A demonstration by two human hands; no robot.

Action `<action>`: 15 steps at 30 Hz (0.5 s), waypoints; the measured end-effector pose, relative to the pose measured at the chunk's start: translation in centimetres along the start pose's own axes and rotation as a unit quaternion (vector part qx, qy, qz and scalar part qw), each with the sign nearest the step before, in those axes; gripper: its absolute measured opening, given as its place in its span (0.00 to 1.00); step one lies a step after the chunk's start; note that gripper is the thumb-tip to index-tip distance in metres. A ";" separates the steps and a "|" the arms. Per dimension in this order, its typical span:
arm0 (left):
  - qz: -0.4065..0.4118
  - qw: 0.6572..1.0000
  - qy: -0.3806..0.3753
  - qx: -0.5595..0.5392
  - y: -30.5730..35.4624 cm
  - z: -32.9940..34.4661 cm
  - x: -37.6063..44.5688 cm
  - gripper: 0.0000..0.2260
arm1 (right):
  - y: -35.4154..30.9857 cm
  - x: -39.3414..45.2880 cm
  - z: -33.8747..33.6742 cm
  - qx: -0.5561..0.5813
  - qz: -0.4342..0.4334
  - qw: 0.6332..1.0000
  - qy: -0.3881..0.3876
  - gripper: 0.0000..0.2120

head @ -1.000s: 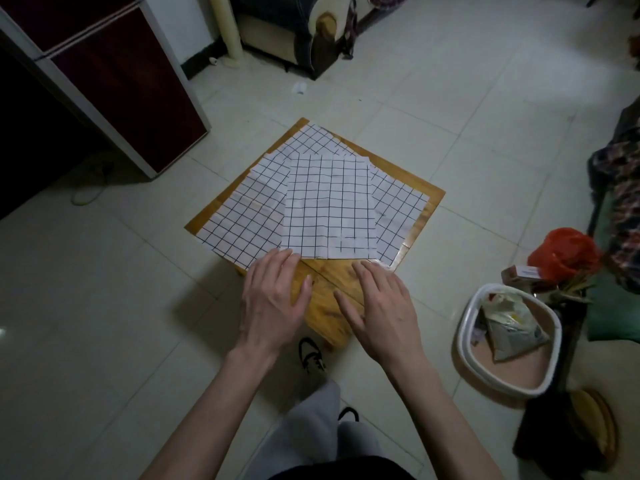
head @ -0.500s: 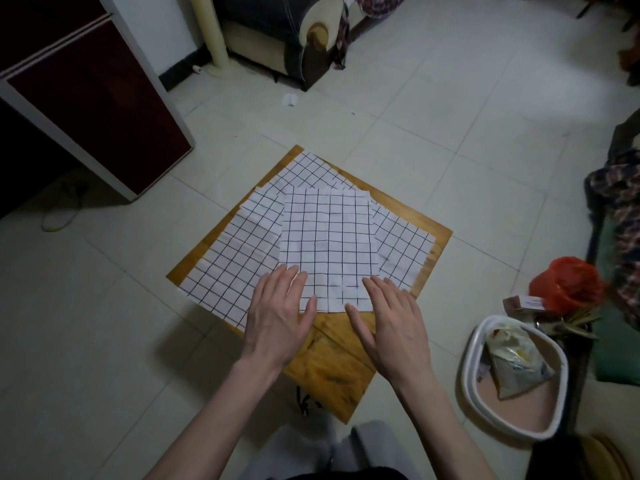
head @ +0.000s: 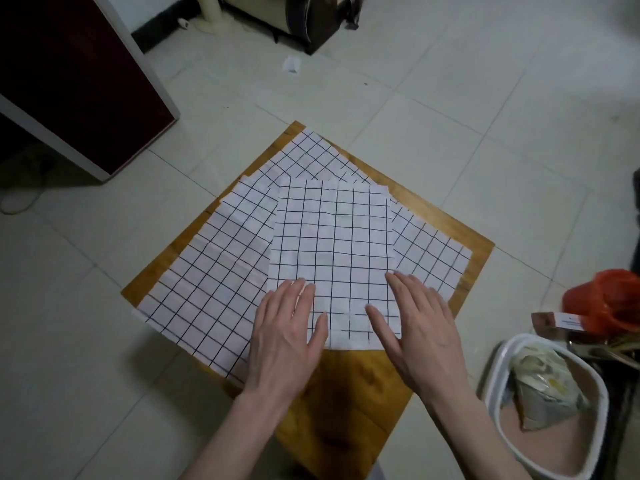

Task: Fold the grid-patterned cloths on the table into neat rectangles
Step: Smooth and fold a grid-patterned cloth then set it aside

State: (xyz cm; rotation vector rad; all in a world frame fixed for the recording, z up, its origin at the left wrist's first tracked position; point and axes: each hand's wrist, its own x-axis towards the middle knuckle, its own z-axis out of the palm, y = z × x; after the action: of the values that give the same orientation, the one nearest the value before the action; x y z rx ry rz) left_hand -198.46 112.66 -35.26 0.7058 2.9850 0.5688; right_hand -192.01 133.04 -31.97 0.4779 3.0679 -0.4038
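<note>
A white cloth with a black grid [head: 334, 244] lies flat on top of a larger grid-patterned cloth [head: 207, 271], both spread over a small square wooden table [head: 349, 393]. My left hand [head: 285, 341] rests flat on the near left corner of the top cloth, fingers straight. My right hand [head: 420, 327] lies flat on its near right corner, fingers straight too. The lower cloth hangs slightly over the table's left edge.
A dark red cabinet [head: 76, 74] stands at the far left. A white bin [head: 540, 420] with a crumpled bag sits on the floor at the right, beside a red bag [head: 602, 303]. Pale tiled floor surrounds the table.
Both hands slid forward from the bare wood at the table's near corner onto the near edge of the top cloth. The camera moved closer.
</note>
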 end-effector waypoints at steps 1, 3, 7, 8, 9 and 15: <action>-0.005 1.000 0.003 -0.009 -0.5 1.2 0.7 0.23 | 0.6 0.9 1.1 -0.002 0.000 1.000 -0.004 0.32; -0.014 0.999 0.005 -0.032 -1.4 3.6 2.2 0.23 | 1.7 2.5 3.3 0.000 0.000 1.000 -0.014 0.32; -0.023 0.998 0.012 -0.055 -3.2 8.1 5.0 0.21 | 3.6 5.3 7.6 0.000 -0.012 0.999 -0.034 0.31; -0.024 0.998 0.011 -0.058 -3.6 9.2 5.6 0.21 | 4.0 5.9 8.6 0.001 -0.016 0.999 -0.037 0.31; -0.026 0.998 0.010 -0.060 -4.1 10.2 6.0 0.21 | 4.4 6.4 9.6 0.002 -0.021 0.999 -0.039 0.31; -0.011 0.998 0.021 -0.050 -7.1 15.7 8.3 0.20 | 6.1 9.4 15.8 -0.008 -0.068 0.997 -0.028 0.30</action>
State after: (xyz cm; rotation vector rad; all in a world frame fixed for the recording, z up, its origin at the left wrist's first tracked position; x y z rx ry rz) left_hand -207.31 115.82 -51.94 0.6625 2.9734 0.7333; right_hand -199.62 137.41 -49.23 0.2526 3.0559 -0.3891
